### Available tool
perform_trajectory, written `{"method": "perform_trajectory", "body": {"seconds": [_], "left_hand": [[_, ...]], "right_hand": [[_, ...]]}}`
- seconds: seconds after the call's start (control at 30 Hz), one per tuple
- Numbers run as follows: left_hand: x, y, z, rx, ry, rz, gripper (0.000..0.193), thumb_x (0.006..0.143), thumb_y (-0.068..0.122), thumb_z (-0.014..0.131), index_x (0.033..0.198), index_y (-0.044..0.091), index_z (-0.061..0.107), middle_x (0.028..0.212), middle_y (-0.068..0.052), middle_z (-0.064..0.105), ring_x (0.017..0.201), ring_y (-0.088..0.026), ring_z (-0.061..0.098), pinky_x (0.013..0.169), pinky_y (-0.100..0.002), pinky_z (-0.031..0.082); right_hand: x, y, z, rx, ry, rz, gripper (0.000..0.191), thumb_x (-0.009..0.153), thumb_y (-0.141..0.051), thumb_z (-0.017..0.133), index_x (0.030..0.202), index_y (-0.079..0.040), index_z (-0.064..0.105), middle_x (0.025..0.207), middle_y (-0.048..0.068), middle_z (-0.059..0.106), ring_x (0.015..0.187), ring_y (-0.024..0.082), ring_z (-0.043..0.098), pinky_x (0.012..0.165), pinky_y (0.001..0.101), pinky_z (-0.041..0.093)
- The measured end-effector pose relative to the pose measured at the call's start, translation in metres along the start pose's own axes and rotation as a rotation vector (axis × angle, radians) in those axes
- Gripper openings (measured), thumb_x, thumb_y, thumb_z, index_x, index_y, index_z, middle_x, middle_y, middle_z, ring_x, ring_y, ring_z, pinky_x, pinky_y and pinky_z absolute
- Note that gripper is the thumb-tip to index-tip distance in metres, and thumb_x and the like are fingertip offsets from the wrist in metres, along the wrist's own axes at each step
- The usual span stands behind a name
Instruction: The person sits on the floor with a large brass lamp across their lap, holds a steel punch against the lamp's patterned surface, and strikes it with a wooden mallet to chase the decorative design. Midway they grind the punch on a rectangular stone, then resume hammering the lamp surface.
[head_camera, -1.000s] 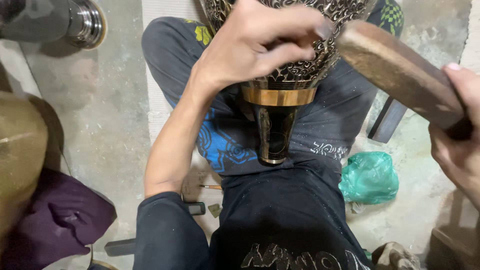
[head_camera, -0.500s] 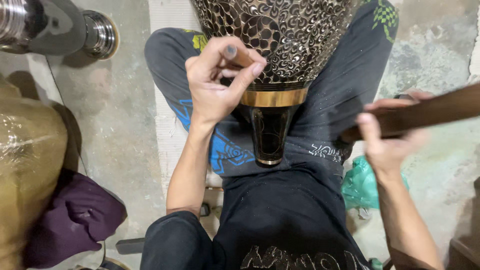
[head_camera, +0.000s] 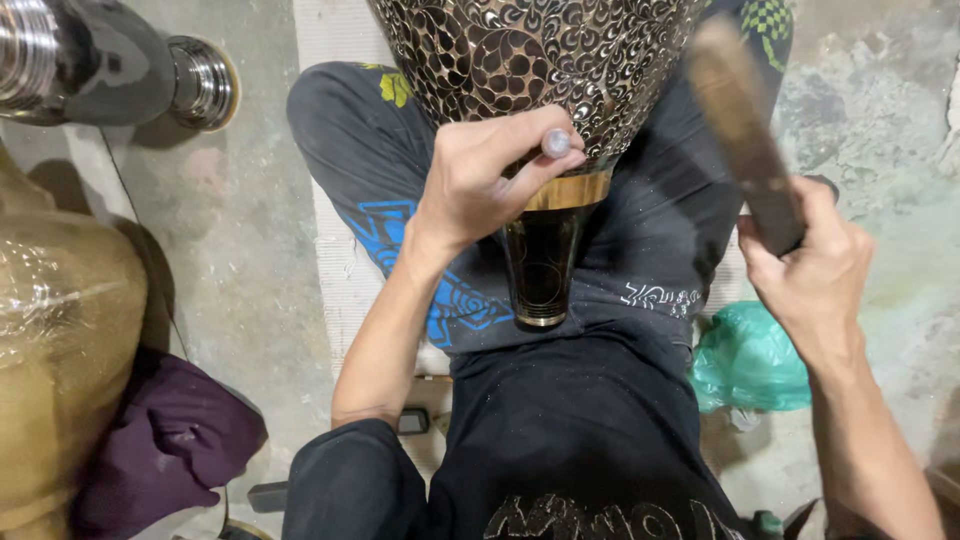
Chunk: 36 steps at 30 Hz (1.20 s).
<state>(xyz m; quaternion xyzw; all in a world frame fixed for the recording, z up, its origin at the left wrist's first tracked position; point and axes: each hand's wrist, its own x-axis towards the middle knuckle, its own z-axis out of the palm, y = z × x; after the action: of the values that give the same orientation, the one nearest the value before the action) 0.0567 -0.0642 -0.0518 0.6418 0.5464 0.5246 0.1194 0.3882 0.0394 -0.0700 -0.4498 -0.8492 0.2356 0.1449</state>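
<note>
At the far left stands a large brass vessel (head_camera: 60, 340) wrapped in clear film, with a purple cloth (head_camera: 165, 440) at its foot and a shiny metal piece (head_camera: 110, 70) lying on the concrete floor (head_camera: 250, 250) above it. In the middle, the left hand (head_camera: 480, 180) pinches a thin metal punch (head_camera: 556, 143) in a closed grip against the engraved vase (head_camera: 540, 60), which rests neck-down across the person's lap. To the right, the right hand (head_camera: 815, 270) is closed around a wooden mallet (head_camera: 745, 140), raised and blurred, just above a green plastic bag (head_camera: 750, 360).
</note>
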Motion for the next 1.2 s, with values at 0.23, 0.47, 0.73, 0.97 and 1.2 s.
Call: {"method": "perform_trajectory", "body": {"seconds": [0.23, 0.47, 0.73, 0.97, 1.2], "left_hand": [[-0.010, 0.003, 0.017, 0.109, 0.157, 0.008, 0.027, 0.093, 0.005, 0.086, 0.109, 0.004, 0.064, 0.093, -0.004, 0.074, 0.078, -0.018, 0.073, 0.068, -0.027, 0.059], [-0.013, 0.005, 0.016, 0.074, 0.198, -0.029, 0.031, 0.093, 0.000, 0.087, 0.107, 0.004, 0.059, 0.094, -0.008, 0.074, 0.083, -0.018, 0.076, 0.070, -0.025, 0.060], [-0.021, -0.006, 0.016, 0.104, 0.216, -0.017, 0.025, 0.089, -0.004, 0.083, 0.104, 0.001, 0.063, 0.085, -0.010, 0.070, 0.075, -0.023, 0.072, 0.066, -0.031, 0.056], [-0.030, -0.014, 0.020, 0.102, 0.207, -0.021, 0.022, 0.087, -0.004, 0.080, 0.104, 0.001, 0.067, 0.086, -0.013, 0.070, 0.074, -0.026, 0.071, 0.066, -0.035, 0.056], [-0.025, -0.011, 0.022, 0.178, 0.195, -0.031, 0.026, 0.084, -0.002, 0.085, 0.103, 0.003, 0.068, 0.084, -0.011, 0.070, 0.074, -0.027, 0.071, 0.066, -0.035, 0.056]], "right_hand": [[0.029, -0.042, -0.042, -0.276, -0.002, -0.197, 0.051, 0.081, -0.002, 0.079, 0.129, 0.003, 0.060, 0.087, 0.025, 0.069, 0.073, 0.042, 0.067, 0.063, 0.0474, 0.052], [0.045, -0.037, -0.071, -0.255, -0.202, -0.220, 0.050, 0.096, 0.004, 0.065, 0.145, 0.001, 0.054, 0.091, 0.020, 0.064, 0.077, 0.030, 0.064, 0.069, 0.0389, 0.053], [0.054, 0.004, -0.075, -0.177, -0.242, -0.250, 0.047, 0.099, 0.002, 0.062, 0.145, 0.002, 0.053, 0.094, 0.020, 0.064, 0.079, 0.030, 0.065, 0.070, 0.0378, 0.054], [0.057, 0.025, -0.073, -0.143, -0.261, -0.276, 0.044, 0.102, 0.000, 0.059, 0.145, 0.002, 0.052, 0.096, 0.021, 0.064, 0.081, 0.029, 0.065, 0.072, 0.0369, 0.054], [0.064, 0.042, -0.074, -0.117, -0.281, -0.302, 0.041, 0.104, -0.002, 0.056, 0.145, 0.003, 0.051, 0.098, 0.022, 0.065, 0.084, 0.029, 0.066, 0.073, 0.0359, 0.054]]}}
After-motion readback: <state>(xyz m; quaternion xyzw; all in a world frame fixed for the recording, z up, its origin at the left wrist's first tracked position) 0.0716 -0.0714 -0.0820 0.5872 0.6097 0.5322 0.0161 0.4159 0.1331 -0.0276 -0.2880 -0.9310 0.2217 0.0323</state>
